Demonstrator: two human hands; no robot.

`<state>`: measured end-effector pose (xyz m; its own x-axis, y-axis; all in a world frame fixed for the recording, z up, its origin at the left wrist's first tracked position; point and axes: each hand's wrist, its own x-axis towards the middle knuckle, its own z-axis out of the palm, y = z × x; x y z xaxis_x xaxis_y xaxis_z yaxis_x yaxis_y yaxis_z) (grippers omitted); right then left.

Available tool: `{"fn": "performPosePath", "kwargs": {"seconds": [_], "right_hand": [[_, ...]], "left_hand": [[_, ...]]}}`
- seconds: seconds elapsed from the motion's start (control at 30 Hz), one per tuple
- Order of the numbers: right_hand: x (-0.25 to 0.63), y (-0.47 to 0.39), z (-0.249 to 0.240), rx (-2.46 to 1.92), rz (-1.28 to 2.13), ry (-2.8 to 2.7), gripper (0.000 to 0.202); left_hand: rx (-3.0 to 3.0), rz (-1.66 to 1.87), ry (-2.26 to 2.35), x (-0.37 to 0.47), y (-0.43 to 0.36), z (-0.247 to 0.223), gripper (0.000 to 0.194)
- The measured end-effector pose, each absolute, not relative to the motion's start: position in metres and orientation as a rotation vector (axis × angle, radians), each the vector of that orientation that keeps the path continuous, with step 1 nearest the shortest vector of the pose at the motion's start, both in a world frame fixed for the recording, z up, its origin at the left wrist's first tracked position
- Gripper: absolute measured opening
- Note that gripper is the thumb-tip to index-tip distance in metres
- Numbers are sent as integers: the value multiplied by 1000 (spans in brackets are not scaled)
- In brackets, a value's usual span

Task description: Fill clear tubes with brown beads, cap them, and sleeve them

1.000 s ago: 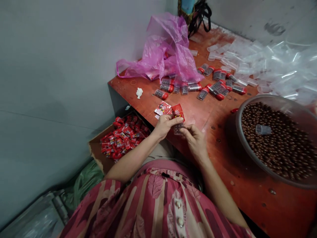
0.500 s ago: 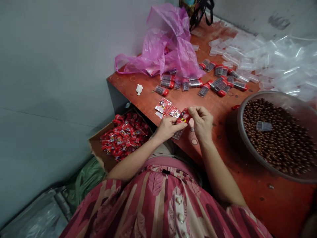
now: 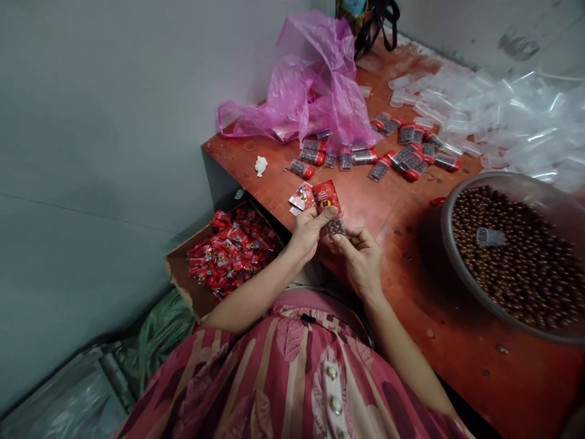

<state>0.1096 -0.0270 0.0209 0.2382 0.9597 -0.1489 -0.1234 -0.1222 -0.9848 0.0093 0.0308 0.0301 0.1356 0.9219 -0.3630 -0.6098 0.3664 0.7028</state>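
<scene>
My left hand (image 3: 305, 238) pinches a red printed packet (image 3: 326, 194) between thumb and fingers, near the table's front edge. A clear plastic tube filled with dark balls (image 3: 336, 227) sits at the packet's lower end. My right hand (image 3: 363, 263) is closed on the bottom of this tube with thumb and fingertips. Whether the tube's top is inside the packet is hidden by my left thumb. Just beyond my left hand, another flat printed packet (image 3: 301, 196) lies on the table.
A tub (image 3: 450, 244) of brown balls, a small clear cup (image 3: 490, 237) on them, stands at right. Filled red-capped tubes (image 3: 411, 160) and a pink bag (image 3: 315, 91) lie behind. Clear tubes (image 3: 512, 122) pile up at back right. A carton (image 3: 180, 277) of red packets sits lower left.
My right hand has moved from the packet's upper end down to the bottom of the filled tube. The packet now points away from me, above my left thumb.
</scene>
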Motion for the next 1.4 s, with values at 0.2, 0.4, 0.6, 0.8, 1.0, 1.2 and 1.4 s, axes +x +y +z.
{"fn": "performPosePath", "kwargs": {"seconds": [0.2, 0.4, 0.6, 0.8, 1.0, 1.2, 1.4], "right_hand": [[110, -27, 17, -1301, 1189, -833, 21], [111, -18, 17, -1221, 1280, -729, 25], [117, -10, 16, -1204, 1306, -817, 35], [113, 0, 24, -1174, 1384, -1017, 41], [146, 9, 33, -1380, 1116, -1037, 29], [155, 44, 9, -1771, 547, -1732, 24], [132, 66, -4, -1873, 302, -2071, 21]], "left_hand": [[434, 1036, 852, 4, 32, 30, 38], [512, 930, 732, 1, 25, 25, 40], [492, 881, 695, -3, 19, 21, 35], [385, 975, 745, -30, 3, 29, 37], [248, 1425, 1048, -65, -12, 16, 52], [1190, 1258, 1327, -43, 3, -2, 33], [1347, 1144, 1390, -43, 12, -12, 32]]}}
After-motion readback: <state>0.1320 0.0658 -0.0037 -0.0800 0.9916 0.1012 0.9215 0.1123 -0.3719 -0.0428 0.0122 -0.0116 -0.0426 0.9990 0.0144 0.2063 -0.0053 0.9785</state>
